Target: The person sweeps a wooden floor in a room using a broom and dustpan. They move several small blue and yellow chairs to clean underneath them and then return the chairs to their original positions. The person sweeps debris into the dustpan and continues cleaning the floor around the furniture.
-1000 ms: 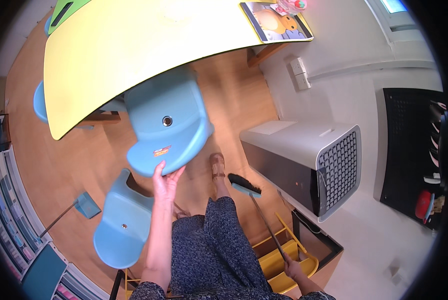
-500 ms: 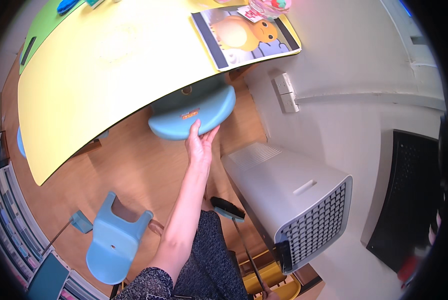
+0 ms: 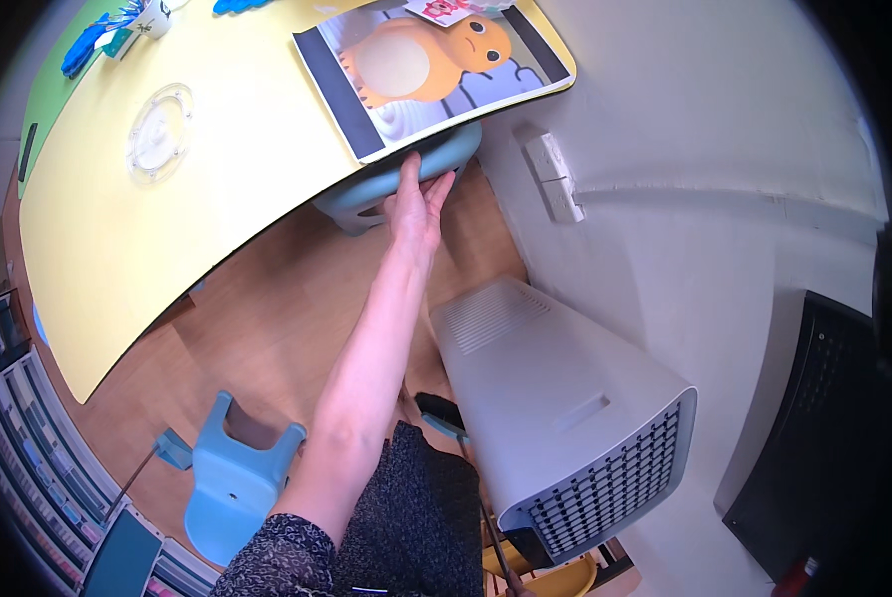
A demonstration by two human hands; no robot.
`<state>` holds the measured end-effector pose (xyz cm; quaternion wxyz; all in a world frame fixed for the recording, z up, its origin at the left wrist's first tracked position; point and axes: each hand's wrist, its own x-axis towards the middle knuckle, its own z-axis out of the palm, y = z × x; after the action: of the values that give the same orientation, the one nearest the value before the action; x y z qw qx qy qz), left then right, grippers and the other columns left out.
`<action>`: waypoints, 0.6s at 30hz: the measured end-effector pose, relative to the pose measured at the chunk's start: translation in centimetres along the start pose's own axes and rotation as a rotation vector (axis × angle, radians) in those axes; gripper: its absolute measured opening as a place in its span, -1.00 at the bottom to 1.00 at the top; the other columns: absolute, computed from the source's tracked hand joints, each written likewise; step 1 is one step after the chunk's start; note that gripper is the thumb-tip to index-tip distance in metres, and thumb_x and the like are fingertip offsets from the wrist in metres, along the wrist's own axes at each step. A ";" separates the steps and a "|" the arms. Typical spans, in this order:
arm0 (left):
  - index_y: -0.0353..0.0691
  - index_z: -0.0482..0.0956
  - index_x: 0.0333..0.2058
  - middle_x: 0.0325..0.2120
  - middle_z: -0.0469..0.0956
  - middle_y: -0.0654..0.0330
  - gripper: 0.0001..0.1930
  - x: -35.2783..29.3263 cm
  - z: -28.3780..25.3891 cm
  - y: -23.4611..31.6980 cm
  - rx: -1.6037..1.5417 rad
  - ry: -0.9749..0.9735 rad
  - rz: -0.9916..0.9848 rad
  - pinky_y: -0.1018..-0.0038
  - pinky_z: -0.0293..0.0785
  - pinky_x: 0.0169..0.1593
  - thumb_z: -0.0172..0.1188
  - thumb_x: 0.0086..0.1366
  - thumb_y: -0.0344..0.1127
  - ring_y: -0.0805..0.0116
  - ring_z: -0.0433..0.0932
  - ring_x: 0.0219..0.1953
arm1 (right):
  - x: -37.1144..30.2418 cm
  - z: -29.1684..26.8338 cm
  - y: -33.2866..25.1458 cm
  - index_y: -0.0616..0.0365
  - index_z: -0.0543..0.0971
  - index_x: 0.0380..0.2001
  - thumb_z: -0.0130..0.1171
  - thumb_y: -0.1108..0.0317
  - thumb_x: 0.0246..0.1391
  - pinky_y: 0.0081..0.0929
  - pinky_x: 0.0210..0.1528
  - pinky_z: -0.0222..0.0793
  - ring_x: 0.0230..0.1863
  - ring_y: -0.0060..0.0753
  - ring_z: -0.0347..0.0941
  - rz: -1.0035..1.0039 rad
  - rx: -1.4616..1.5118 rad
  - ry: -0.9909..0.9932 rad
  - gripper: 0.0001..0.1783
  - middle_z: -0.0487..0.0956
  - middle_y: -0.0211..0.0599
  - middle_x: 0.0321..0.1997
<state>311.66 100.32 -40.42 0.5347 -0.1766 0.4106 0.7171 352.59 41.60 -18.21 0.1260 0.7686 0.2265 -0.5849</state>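
Note:
My left hand (image 3: 418,204) reaches forward to a light blue plastic chair (image 3: 453,149), partly hidden beneath the yellow table (image 3: 257,149). Its thumb lies on the chair's upper edge and its fingers curl against the side nearest me. At the bottom edge, only part of my right hand (image 3: 519,589) shows, wrapped round the thin handle of a broom (image 3: 440,410). The broom's dark bristles and blue head are beside my legs, left of a grey air purifier (image 3: 556,368).
Another light blue chair (image 3: 229,497) stands at lower left beside a blue long-handled dustpan (image 3: 174,449). A bookshelf (image 3: 43,448) lines the left side. On the wall are white sockets (image 3: 554,179). A cartoon picture sheet (image 3: 406,80) and a clear round lid-like piece (image 3: 160,134) lie on the table.
The blue chair has slid away from me, farther under the table, with my left hand following it. The view has shifted somewhat. My right hand still holds the broom.

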 end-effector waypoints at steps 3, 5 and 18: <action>-0.44 0.34 -0.07 -0.15 0.46 -0.02 -0.55 -0.2 -0.2 0.0 0.072 -0.049 0.018 0.28 0.59 -0.08 0.23 0.20 -0.23 0.16 0.54 -0.19 | 0.1 0.1 -0.6 0.11 0.26 0.24 -0.11 0.51 0.19 -0.63 -0.62 0.04 -0.66 -0.70 0.10 0.016 0.000 -0.006 -0.48 0.39 -0.54 -0.57; -0.48 0.34 -0.05 -0.15 0.45 -0.03 -0.47 -0.4 -0.6 -0.3 0.133 -0.102 0.014 0.26 0.52 0.00 0.26 0.19 -0.15 0.13 0.51 -0.12 | -0.3 0.2 -0.8 0.11 0.25 0.24 -0.12 0.51 0.19 -0.65 -0.62 0.04 -0.66 -0.71 0.10 0.025 -0.005 -0.001 -0.48 0.39 -0.55 -0.56; -0.29 0.14 0.16 0.01 0.40 -0.03 -0.33 -11.2 -14.8 5.3 0.342 -0.369 -0.296 0.28 0.46 0.03 0.19 0.23 -0.05 0.18 0.46 0.02 | -2.3 3.8 -0.4 0.12 0.19 0.27 -0.15 0.51 0.19 -0.73 -0.62 0.03 -0.67 -0.77 0.10 -0.057 -0.168 0.019 -0.45 0.40 -0.58 -0.56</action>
<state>308.19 81.39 -39.45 0.7212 -0.0086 0.3911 0.5717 348.70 39.80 -17.09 0.1715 0.7540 0.2977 -0.5599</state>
